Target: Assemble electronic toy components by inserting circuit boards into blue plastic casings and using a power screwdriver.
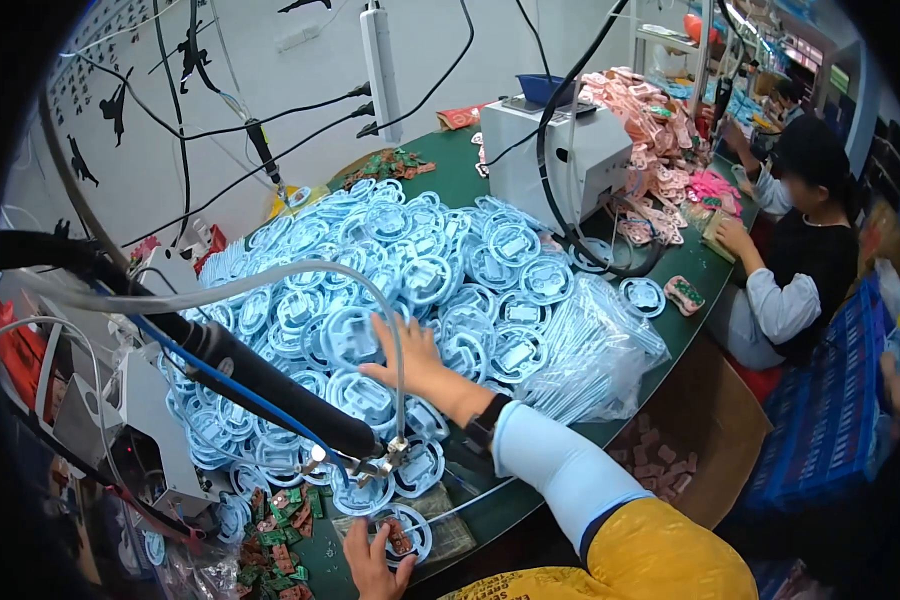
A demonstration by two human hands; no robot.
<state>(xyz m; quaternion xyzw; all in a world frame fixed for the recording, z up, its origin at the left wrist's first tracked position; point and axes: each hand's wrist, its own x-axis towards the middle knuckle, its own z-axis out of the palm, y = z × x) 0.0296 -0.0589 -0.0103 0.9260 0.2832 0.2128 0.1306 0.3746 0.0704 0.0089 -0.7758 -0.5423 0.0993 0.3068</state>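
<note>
My right hand (410, 358) reaches over a large heap of light blue round plastic parts (390, 222), with its fingers spread. Its fingertips are at the edge of one round part (353, 338); no closed grip on it shows. At the front edge, my left hand (373, 565) has thumb and fingers apart beside another blue ring-shaped part (425, 540). A small reddish-brown circuit board (398, 537) sits inside that ring, which lies on a flat worn block (452, 530). Above it hangs a black tubular arm (270, 385) with a metal tip (390, 460).
Small green and brown boards (275, 540) lie left of my left hand. A clear bag of blue parts (600, 350) lies at the right edge. Behind stands a grey machine (520, 160), near pink parts (650, 130). A co-worker (805, 240) sits at right, near blue crates (820, 420).
</note>
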